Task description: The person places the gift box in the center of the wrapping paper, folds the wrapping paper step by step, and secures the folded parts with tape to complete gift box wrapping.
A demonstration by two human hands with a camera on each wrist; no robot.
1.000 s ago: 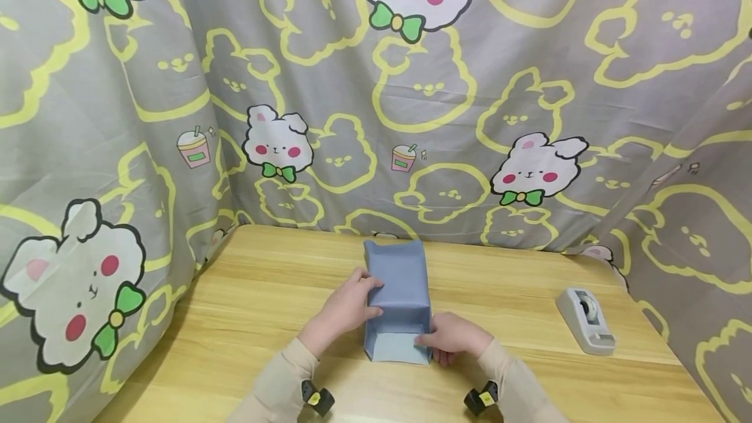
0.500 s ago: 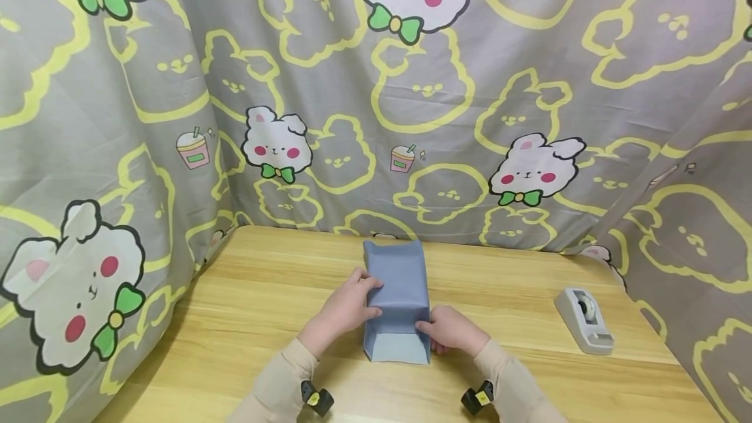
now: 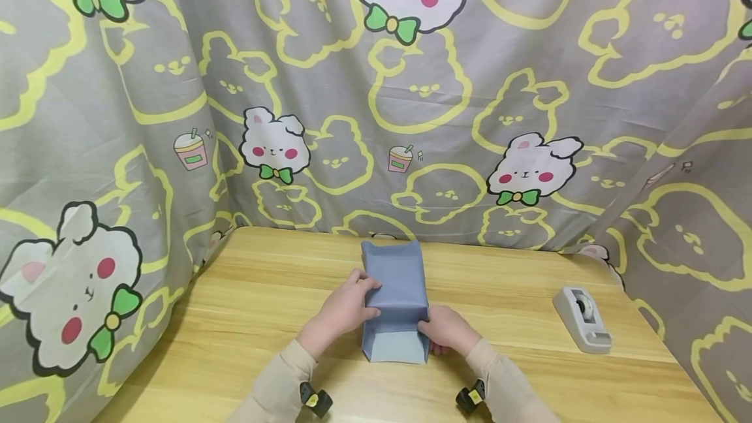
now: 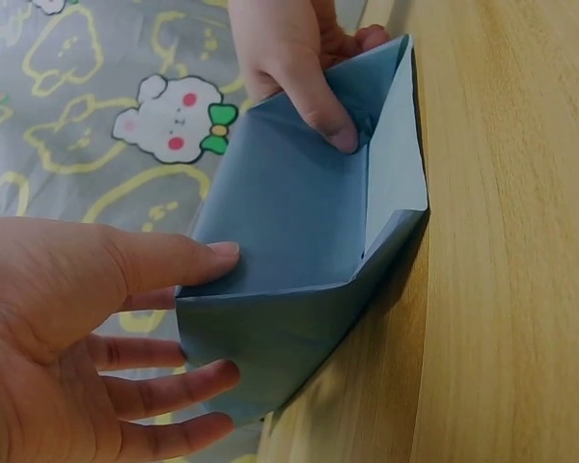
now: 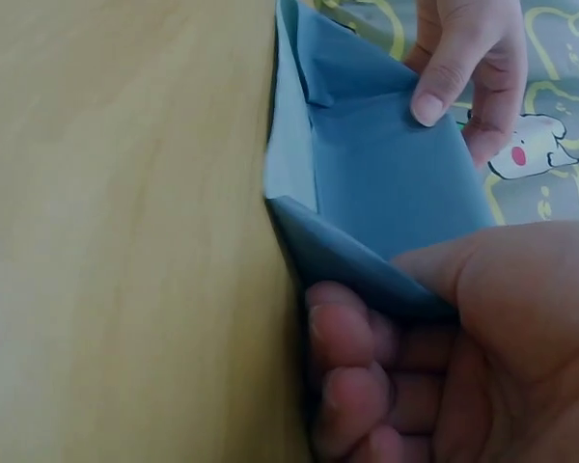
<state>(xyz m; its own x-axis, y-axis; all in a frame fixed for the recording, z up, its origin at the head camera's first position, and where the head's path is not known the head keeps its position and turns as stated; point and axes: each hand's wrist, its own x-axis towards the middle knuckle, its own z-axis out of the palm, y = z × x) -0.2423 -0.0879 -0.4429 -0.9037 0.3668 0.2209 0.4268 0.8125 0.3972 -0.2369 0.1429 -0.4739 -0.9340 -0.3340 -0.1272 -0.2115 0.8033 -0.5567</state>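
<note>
A block-shaped package wrapped in blue-grey paper (image 3: 395,276) lies lengthwise on the table, its near end folded inward. A paler paper flap (image 3: 399,347) lies flat at that end, with side folds standing up. My left hand (image 3: 346,305) holds the package's left side; in the left wrist view the thumb (image 4: 198,262) rests over the upper edge and the fingers spread along the side. With my right hand (image 3: 449,328) I pinch the right side fold, thumb inside and curled fingers outside, as the right wrist view (image 5: 386,357) shows on the fingers.
A grey tape dispenser (image 3: 583,320) with a roll of clear tape stands on the right of the wooden table (image 3: 264,266). A grey curtain (image 3: 329,83) with cartoon prints hangs behind the table and along both sides.
My right thumb has drawn back from over the pale flap to the right side fold, the hand shifting slightly up. My left hand and the package stay nearly in place.
</note>
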